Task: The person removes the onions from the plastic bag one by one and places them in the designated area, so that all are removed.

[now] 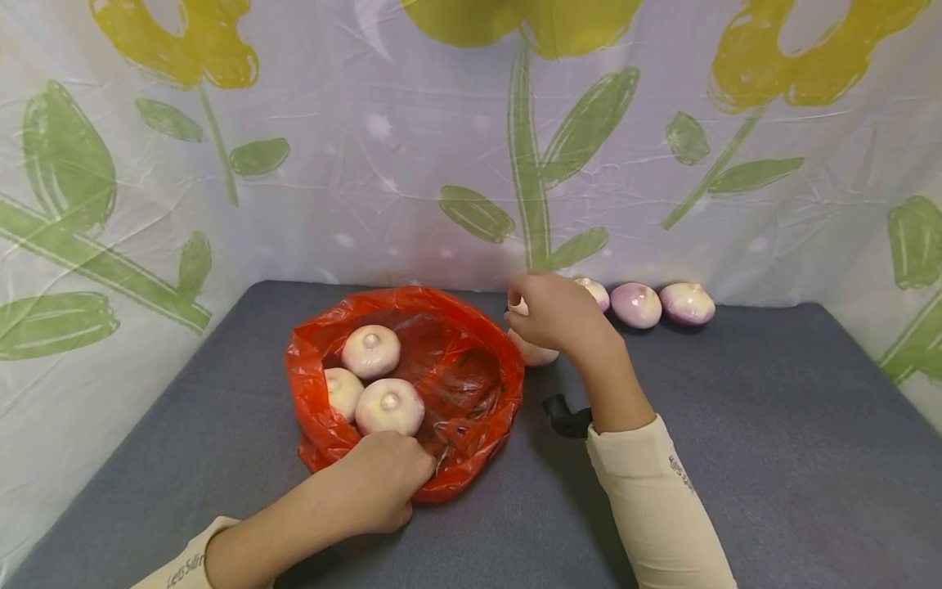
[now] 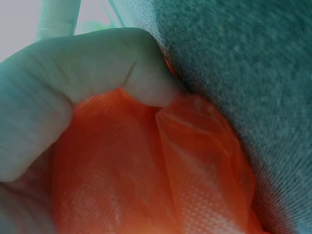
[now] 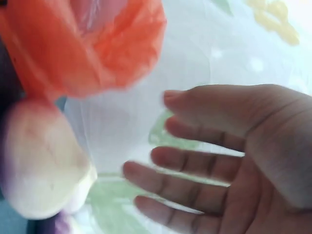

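A red plastic bag [image 1: 471, 483] stands with its mouth wide, and several pale purple-white onions [image 1: 390, 406] lie at its left side. My left hand [image 1: 386, 478] grips the bag's near rim; in the left wrist view the thumb and curled finger hold the red plastic [image 2: 117, 165]. Above an onion [image 1: 537, 352] beside the bag's right edge is my right hand [image 1: 555, 315], which hides part of that onion. In the right wrist view, its fingers [image 3: 180, 190] are loosely extended, apart from the onion [image 3: 41, 161], holding nothing.
Along the back edge of the grey table [image 1: 751, 458], a row of onions [image 1: 636, 306] stands right of the right hand. A black strap-like piece [image 1: 567, 417] shows by the right wrist. Flower-printed cloth [image 1: 353, 188] hangs behind the table and at its sides.
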Available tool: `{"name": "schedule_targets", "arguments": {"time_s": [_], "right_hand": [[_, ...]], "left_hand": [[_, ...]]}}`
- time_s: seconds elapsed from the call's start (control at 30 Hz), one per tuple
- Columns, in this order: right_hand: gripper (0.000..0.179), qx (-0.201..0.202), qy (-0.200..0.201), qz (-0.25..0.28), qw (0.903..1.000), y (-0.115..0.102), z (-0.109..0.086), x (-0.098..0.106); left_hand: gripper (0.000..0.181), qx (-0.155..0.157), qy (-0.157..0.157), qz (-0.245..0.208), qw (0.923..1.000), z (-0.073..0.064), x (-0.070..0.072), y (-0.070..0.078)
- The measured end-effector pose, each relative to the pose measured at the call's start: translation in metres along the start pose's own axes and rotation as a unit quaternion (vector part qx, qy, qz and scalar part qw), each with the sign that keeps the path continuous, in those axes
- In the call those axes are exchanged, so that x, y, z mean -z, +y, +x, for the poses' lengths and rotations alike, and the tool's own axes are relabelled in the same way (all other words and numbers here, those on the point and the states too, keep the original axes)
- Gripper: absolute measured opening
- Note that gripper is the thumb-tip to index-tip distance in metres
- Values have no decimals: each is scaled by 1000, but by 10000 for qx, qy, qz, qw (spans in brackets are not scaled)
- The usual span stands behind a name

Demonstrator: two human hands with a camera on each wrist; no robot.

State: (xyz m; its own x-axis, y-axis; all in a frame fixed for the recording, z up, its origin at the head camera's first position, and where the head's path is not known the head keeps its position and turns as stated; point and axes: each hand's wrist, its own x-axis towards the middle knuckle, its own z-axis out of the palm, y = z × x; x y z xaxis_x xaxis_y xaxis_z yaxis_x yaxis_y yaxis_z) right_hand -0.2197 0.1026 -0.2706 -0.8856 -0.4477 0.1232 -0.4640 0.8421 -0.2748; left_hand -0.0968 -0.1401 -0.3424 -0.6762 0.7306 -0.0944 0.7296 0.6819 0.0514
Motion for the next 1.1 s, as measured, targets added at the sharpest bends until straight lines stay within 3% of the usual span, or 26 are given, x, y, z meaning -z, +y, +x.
{"name": "schedule_targets", "arguments": {"time_s": [0.17,0.3,0.63,0.9,1.1], "right_hand": [[6,699,664,-191,9952,-21,4,-11],[4,1203,810,-406,9886,-41,5,-24],[16,2275,527,-343,9717,-78,3,-45],[21,2626,-187,196,9645,-95,-1,-54],[25,2624,-328,301,9639,-99,-1,-65]], "left_hand": [[23,-4,6,-12,10000,0,0,0],[22,29,-65,-63,10000,-1,0,0],[23,-25,-48,53,10000,1,1,0],[23,-64,-51,-45,10000,2,2,-1],[24,-90,8,-91,9999,1,2,-2]]}}
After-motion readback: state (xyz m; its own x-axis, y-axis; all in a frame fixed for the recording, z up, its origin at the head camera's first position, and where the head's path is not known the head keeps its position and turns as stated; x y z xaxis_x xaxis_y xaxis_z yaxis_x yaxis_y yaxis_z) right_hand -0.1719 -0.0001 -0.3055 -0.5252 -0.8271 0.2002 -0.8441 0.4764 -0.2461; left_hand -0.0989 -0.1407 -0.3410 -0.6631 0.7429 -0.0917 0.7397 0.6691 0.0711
